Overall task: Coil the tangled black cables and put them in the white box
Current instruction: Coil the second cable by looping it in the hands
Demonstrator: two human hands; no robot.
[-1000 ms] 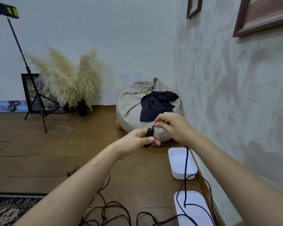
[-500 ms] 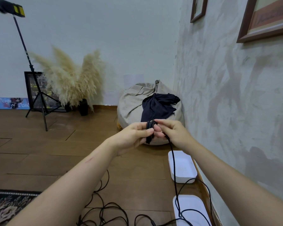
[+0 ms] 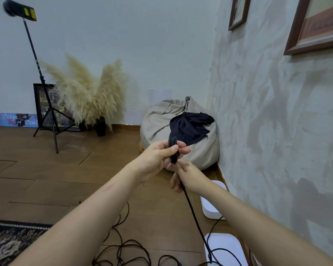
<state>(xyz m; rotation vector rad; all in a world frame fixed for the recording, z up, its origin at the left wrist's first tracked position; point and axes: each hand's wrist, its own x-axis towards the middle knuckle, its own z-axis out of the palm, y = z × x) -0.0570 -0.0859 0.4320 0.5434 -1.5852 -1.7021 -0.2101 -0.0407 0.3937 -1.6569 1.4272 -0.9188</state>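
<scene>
My left hand [image 3: 158, 156] pinches a small coil of black cable [image 3: 173, 148] between thumb and fingers, held up in front of the beanbag. Just below it my right hand [image 3: 186, 176] grips the loose run of the same cable [image 3: 195, 215], which slants down taut toward the floor. More tangled black cables [image 3: 127, 252] lie on the wooden floor by my forearms. A white box [image 3: 210, 208] sits against the wall, partly hidden by my right arm. Its white lid [image 3: 227, 246] lies nearer me with cable looping over it.
A beige beanbag [image 3: 161, 123] with a dark cloth [image 3: 190, 127] on it fills the corner. At the back left stand a light stand tripod [image 3: 48, 120], pampas grass in a dark vase [image 3: 100, 127] and a framed picture. A patterned rug [image 3: 12, 240] is at the lower left.
My right hand dropped from beside the coil to below it, sliding down the cable. My left hand kept hold of the coil.
</scene>
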